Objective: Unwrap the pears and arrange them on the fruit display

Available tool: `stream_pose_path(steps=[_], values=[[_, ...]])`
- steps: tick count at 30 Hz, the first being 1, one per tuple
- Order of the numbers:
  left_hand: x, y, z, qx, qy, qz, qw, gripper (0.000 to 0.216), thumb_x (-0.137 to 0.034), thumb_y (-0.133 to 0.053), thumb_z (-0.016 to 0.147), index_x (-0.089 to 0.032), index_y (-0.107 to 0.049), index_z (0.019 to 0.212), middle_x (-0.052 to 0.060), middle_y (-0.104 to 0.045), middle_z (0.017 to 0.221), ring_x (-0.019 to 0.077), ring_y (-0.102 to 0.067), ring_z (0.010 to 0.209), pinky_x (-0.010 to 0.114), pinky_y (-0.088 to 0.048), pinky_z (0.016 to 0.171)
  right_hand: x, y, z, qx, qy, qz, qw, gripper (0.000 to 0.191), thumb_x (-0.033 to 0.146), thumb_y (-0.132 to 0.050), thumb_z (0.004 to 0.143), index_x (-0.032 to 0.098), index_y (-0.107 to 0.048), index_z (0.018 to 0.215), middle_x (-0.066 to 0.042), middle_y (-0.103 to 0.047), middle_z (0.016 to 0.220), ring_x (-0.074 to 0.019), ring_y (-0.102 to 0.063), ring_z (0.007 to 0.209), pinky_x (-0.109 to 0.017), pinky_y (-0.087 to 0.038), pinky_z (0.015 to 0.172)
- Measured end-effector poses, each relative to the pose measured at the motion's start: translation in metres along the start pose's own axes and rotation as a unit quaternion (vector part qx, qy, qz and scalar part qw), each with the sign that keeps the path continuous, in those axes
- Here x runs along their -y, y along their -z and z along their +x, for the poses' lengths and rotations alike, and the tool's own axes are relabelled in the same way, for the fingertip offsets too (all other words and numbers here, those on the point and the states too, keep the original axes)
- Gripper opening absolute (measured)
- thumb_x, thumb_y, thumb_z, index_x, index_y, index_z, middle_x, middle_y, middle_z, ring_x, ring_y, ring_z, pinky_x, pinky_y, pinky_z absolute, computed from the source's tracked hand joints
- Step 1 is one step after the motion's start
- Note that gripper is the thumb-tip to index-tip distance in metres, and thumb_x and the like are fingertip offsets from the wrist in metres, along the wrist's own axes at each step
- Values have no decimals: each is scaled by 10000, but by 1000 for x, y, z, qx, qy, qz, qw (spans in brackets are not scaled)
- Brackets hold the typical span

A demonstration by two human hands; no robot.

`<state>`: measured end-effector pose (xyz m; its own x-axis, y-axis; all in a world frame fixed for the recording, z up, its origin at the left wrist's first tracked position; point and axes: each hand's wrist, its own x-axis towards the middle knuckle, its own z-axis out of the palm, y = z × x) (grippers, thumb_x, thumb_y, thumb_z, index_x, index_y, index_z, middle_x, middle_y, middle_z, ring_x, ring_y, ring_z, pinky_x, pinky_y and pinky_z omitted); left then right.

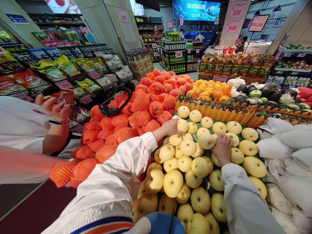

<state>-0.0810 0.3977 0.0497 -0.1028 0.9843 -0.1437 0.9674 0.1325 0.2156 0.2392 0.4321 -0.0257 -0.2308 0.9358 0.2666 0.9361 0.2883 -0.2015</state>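
A heap of yellow apples (192, 169) fills the stand in front of me. My left hand (172, 126) reaches to the far left side of the heap, fingers curled over one yellow apple (182, 125). My right hand (222, 148) is closed round another yellow apple (207, 141) near the middle of the heap. Both arms are in white sleeves.
Red fruit in orange net sleeves (136, 120) is piled to the left, with a black strap (114, 100) lying on it. Another person in white (26, 130) stands at the left holding something. White foam-wrapped fruit (287, 152) lies to the right. Oranges (209, 89) and shelves stand behind.
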Motion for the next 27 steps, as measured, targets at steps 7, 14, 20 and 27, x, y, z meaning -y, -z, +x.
stream_pose_path(steps=[7,14,20,27], values=[[-3,27,-129,-114,-94,-114,982,789,-738,-556,1030,-133,-552,1538,198,-653,1489,370,-651,1352,513,-500,1180,4,24,-8,19,310,-25,950,813,176,-732,857,193,-523,1642,-204,-500,1659,-397,-485,1432,-521,-422,1147],[-41,-37,-292,-147,-140,-215,955,548,-583,-595,1091,-201,-627,1484,158,-632,1531,325,-612,1417,532,-501,1220,36,90,-16,147,263,-108,947,805,176,-813,861,173,-533,1616,-188,-586,1473,-288,-594,1200,-353,-477,909],[-90,-140,-345,-105,-183,-300,930,435,-438,-635,1098,-205,-629,1465,170,-625,1536,313,-589,1449,536,-500,1235,26,160,-59,2,104,74,992,915,456,-929,746,122,-549,1507,-182,-653,1357,-309,-623,1124,-454,-502,939],[-136,-209,-337,-19,-245,-296,923,1035,-301,-915,797,-254,-406,1698,198,-501,1658,396,-567,1468,586,-524,1196,-33,228,-172,2,-134,606,784,770,702,-799,711,192,-681,1275,-154,-733,1293,-351,-650,1274,-507,-582,1011]])
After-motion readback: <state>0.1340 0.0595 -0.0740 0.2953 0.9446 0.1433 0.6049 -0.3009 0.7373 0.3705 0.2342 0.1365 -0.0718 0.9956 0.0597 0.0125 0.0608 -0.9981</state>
